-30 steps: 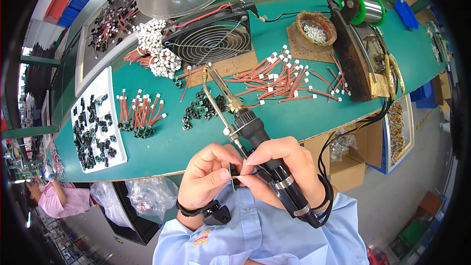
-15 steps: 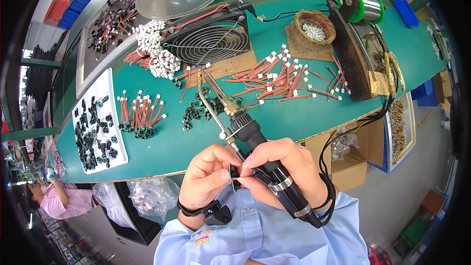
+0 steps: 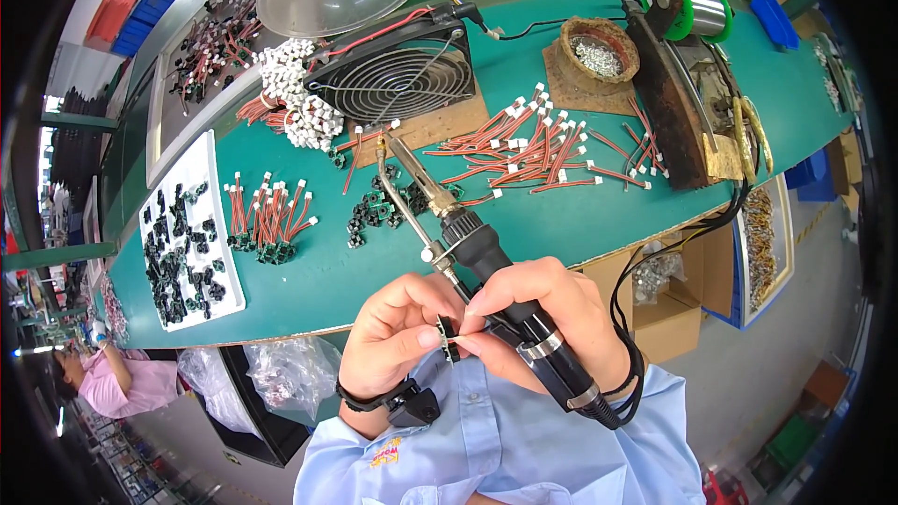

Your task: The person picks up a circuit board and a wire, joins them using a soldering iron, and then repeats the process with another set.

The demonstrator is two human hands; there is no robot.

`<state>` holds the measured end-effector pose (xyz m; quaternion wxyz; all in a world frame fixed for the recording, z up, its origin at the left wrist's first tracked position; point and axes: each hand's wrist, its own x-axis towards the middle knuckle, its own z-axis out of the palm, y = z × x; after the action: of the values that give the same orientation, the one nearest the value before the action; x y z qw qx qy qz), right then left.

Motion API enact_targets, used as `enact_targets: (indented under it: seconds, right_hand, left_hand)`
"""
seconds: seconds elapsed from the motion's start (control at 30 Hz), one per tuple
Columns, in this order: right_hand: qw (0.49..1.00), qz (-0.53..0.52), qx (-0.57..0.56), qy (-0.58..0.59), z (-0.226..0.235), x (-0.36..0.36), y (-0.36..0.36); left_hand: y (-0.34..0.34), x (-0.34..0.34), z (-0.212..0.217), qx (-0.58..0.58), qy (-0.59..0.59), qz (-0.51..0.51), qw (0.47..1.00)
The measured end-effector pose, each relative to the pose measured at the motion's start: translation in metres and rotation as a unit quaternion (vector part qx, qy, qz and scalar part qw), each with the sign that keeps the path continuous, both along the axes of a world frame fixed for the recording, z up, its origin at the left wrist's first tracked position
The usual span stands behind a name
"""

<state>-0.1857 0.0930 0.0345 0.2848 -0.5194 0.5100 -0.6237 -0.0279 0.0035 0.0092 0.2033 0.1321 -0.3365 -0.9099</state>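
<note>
Between the thumb and fingers of my left hand [image 3: 391, 335] is a small green circuit board [image 3: 448, 340] with black parts, held edge-up in front of my shirt. My right hand [image 3: 566, 323] is wrapped round a black soldering iron [image 3: 474, 245] with a thin metal solder-feed tube [image 3: 398, 204] alongside. The iron points up and away over the bench, its tip apart from the board. My right thumb and forefinger also pinch together at the board's right side; whatever is between those fingertips is too small to make out.
Beyond the iron stand a fan [image 3: 402, 84], loose red-and-black wires with white connectors [image 3: 524, 145] and a bowl of solder bits [image 3: 599, 54]. A white tray [image 3: 229, 271] of small boards lies left. A solder spool [image 3: 702, 11] stands far right. Cables [image 3: 619, 318] hang beside my right wrist.
The circuit board has tilted a little in my left fingers. My right hand and the iron have shifted very slightly; my grip on both things is kept.
</note>
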Motion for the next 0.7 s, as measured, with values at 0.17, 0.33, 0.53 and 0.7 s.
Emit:
enact_targets:
  seconds: [0.17,0.33,0.53,0.7]
  right_hand:
    - [0.999,0.006,0.002,0.032,0.002,-0.005,0.0]
    - [0.998,-0.021,0.002,0.057,-0.002,-0.005,0.003]
    - [0.987,-0.08,-0.001,0.142,-0.008,-0.009,0.006]
    - [0.97,-0.123,-0.057,0.204,-0.014,-0.021,0.022]
  left_hand:
    - [-0.001,0.001,0.0,-0.046,-0.012,0.004,0.999]
    - [-0.001,0.001,0.001,-0.077,-0.021,0.014,0.997]
    - [-0.002,-0.001,0.004,-0.056,-0.03,0.035,0.997]
    - [-0.003,-0.004,0.004,-0.031,-0.106,0.148,0.983]
